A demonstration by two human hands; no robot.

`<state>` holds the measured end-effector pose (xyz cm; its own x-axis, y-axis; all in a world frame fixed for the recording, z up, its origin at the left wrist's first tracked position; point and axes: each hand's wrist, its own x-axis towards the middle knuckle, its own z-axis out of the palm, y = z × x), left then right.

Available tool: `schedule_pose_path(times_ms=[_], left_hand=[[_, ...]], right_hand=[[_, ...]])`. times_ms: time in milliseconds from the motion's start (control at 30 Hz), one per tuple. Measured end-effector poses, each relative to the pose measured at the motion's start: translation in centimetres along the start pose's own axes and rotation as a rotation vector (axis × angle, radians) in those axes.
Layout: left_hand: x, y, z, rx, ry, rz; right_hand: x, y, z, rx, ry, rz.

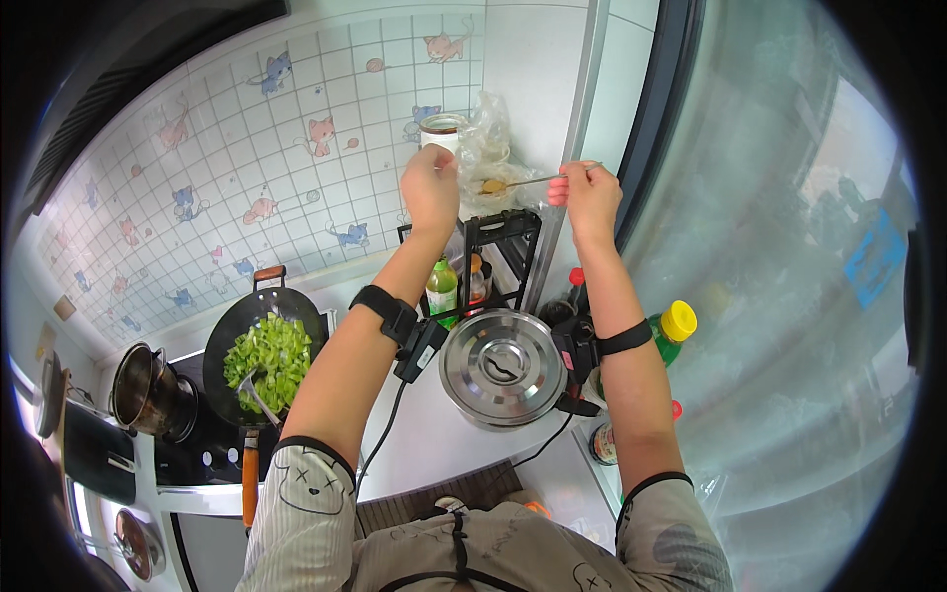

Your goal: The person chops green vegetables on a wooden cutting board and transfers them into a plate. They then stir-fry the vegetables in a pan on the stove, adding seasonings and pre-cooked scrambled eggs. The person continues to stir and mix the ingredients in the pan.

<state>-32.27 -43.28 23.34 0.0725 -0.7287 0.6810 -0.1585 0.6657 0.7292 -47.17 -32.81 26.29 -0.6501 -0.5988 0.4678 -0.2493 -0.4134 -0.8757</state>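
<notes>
My right hand (595, 196) grips the thin metal handle of a spoon (534, 180). The spoon's bowl holds something yellow-brown, over a crumpled clear plastic bag (484, 159) on top of a black rack (503, 228). My left hand (431, 189) is raised at the bag's left side with its fingers curled in. Whether it pinches the bag's edge is hidden. Just behind that hand stands a white jar (442, 127) with a brownish rim.
A wok (214, 348) of chopped green vegetables, with a metal ladle (259, 399) in it, sits on the stove at left beside a metal pot (144, 399). Below my forearms is a lidded steel pot (503, 370). Bottles, one yellow-capped (678, 320), stand by the window.
</notes>
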Motion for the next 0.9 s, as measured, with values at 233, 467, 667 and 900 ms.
schedule_pose_path(times_ms=[233, 467, 667, 900], left_hand=[[-0.6, -2.1, -1.3, 0.160, 0.012, 0.128], [-7.0, 1.6, -2.7, 0.517, -0.300, 0.142], [-12.2, 5.4, -16.6, 0.759, -0.694, -0.045], [-15.7, 2.2, -38.0, 0.912, -0.104, -0.276]], right_hand=[[-0.4, -0.9, -0.6, 0.151, 0.074, 0.003], [0.6, -4.4, 1.8, 0.182, 0.032, -0.110], [-8.2, -0.2, 13.3, 0.284, -0.347, 0.057], [-21.5, 9.6, 24.3, 0.401, -0.663, 0.278]])
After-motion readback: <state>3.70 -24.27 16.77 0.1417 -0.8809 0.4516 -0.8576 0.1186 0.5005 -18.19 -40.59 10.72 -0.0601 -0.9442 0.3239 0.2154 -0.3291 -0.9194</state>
